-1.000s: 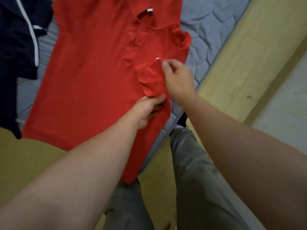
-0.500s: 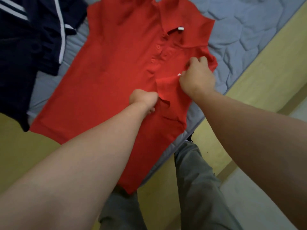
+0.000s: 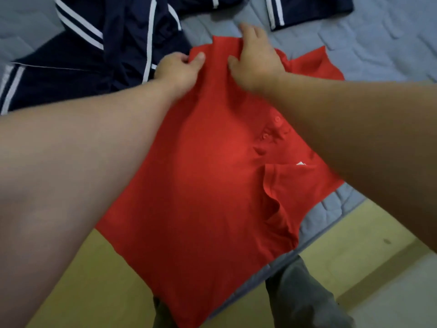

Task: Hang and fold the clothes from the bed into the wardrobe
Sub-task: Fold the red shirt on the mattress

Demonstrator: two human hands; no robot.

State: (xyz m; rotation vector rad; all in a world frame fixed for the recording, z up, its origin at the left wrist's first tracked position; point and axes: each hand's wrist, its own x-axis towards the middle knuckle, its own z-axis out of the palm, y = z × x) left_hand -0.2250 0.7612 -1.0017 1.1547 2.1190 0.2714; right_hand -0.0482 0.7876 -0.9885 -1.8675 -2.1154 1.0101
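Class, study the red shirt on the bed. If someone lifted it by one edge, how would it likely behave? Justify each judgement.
Probably floppy: the shirt creases where the left hand pinches it, and it hangs past the mattress edge. Likely light, since the fabric looks thin. Unlikely to roll or tip, as it lies flat.

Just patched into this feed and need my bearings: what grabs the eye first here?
A bright red polo shirt lies spread across the middle, on the grey quilted mattress. At its far edge the left hand pinches the cloth and the right hand lies beside it. Navy clothes with white stripes are heaped at upper left.
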